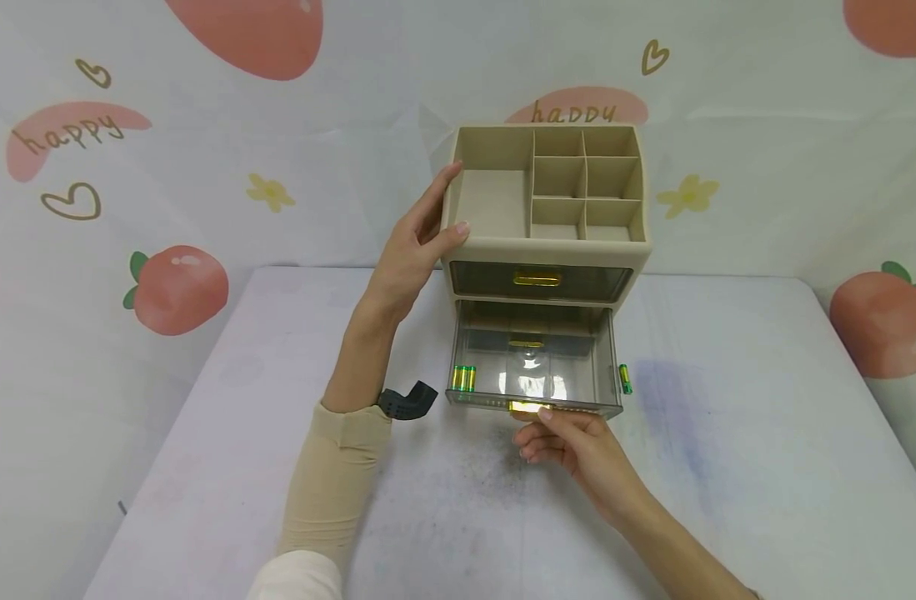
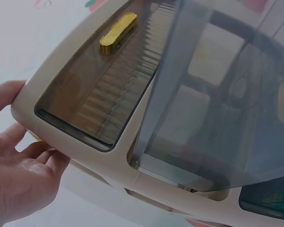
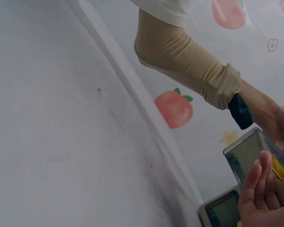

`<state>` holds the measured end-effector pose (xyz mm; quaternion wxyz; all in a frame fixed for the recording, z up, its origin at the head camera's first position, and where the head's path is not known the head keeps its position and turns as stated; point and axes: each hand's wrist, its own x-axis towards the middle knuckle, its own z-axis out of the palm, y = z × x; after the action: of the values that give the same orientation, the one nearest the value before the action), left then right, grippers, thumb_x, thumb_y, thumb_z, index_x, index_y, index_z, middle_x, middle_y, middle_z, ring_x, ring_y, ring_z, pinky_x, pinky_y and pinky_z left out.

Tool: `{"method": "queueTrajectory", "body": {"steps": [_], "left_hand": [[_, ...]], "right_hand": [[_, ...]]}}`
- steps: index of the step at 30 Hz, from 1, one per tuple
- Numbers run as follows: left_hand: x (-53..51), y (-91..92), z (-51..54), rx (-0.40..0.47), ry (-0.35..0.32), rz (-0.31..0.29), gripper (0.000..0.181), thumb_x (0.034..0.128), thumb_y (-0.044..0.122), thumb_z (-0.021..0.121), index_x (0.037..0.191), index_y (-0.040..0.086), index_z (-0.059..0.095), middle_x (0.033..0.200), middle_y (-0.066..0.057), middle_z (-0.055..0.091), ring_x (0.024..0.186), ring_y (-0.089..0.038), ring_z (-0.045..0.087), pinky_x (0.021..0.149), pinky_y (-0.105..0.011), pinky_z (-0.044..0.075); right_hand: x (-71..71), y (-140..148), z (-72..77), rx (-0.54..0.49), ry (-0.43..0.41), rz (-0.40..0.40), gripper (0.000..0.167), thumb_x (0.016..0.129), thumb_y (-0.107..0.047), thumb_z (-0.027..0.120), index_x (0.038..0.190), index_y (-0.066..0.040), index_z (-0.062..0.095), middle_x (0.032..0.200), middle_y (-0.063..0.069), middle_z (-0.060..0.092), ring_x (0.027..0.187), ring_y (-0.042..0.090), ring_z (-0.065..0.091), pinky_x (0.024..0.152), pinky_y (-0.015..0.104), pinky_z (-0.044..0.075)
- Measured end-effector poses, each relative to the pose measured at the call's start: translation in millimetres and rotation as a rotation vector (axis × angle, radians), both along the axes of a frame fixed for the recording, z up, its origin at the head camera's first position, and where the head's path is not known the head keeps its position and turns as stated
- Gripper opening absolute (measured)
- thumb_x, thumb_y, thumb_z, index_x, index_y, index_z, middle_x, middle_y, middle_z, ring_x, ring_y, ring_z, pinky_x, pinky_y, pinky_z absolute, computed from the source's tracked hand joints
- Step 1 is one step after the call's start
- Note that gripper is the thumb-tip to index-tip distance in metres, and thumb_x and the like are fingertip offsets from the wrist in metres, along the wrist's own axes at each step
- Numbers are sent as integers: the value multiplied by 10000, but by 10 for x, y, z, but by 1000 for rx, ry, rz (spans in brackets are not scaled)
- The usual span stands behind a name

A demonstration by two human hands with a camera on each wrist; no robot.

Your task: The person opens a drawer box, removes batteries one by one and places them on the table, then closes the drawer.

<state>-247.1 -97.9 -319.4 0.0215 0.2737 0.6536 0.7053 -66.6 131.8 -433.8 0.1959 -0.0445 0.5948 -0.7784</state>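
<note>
A beige desk organizer [image 1: 551,247] has a divided open top, a shut dark upper drawer [image 1: 488,281] with a gold handle, and a clear grey drawer [image 1: 570,367] pulled out below. My left hand [image 1: 408,258] grips the organizer's left side, thumb and index finger at the top rim. At the front of the pulled-out drawer, my right hand [image 1: 581,454] pinches the gold handle [image 1: 527,407], its other fingers curled beneath. Several green and gold batteries [image 1: 464,379] stand side by side in the drawer's front left corner. Another battery [image 1: 625,378] appears just outside the drawer's right wall.
The organizer stands at the back of a white table [image 1: 728,467], near a wall cloth [image 1: 367,167] printed with fruit and hearts. A lower drawer [image 2: 270,198] shows under the pulled-out one in the left wrist view. A black strap piece [image 1: 408,402] sits at my left wrist.
</note>
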Motion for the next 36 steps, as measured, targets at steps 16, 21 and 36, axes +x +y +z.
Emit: {"method": "queueTrajectory", "body": {"steps": [16,21,36], "left_hand": [[2,1,-10,1,-2,12,635,986,78,583,1561,198,343,1594,74,279,1457,-154,301,1123,-285,326],[-5,5,-9,3,-1,8,636,987,70,581,1562,187,338,1598,74,272,1466,-148,283,1139,-291,304],[9,19,2,-7,-23,18,654,987,41,558,1576,160,298,1617,38,240,1471,-205,279,1115,-280,334]], "right_hand": [[88,7,63,-14,47,125,320,1029,-149,539,1162,122,646,966,94,734,843,177,697,790,327,568],[116,10,128,14,70,149,264,1021,-142,555,1150,51,683,996,117,724,861,195,696,810,351,567],[100,1,405,124,339,236,206,995,-46,574,1144,-61,715,980,160,727,830,255,680,782,361,569]]}}
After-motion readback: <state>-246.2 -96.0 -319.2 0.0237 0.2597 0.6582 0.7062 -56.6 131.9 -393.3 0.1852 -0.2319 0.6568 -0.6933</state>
